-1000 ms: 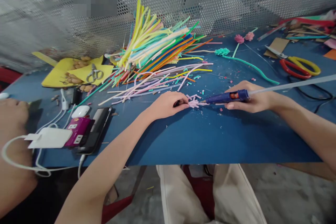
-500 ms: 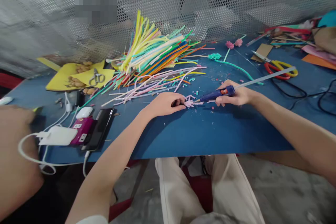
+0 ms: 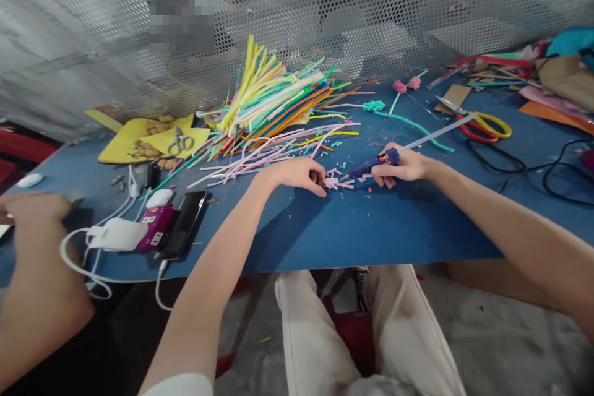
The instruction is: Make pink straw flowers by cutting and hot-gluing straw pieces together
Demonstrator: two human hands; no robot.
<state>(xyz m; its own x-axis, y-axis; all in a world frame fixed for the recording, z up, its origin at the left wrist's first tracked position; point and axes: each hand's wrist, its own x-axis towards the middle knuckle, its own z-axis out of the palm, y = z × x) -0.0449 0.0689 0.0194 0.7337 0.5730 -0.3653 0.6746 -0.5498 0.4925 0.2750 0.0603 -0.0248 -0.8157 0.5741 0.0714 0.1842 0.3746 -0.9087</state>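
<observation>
Head view: small pale-pink fuzzy piece (image 3: 332, 183) lies flat on blue table (image 3: 371, 229).

1 head-worn camera looks forward and down from above the person's lap, close over the near edge of the blue desk (image 3: 325, 241). It faces across the desk toward a perforated metal screen (image 3: 371, 6) at the far side.

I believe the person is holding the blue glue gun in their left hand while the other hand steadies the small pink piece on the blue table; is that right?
Not quite: the head view shows the blue glue gun in the right hand, not the left. The left hand is the one steadying the small pink piece on the blue table.
</observation>
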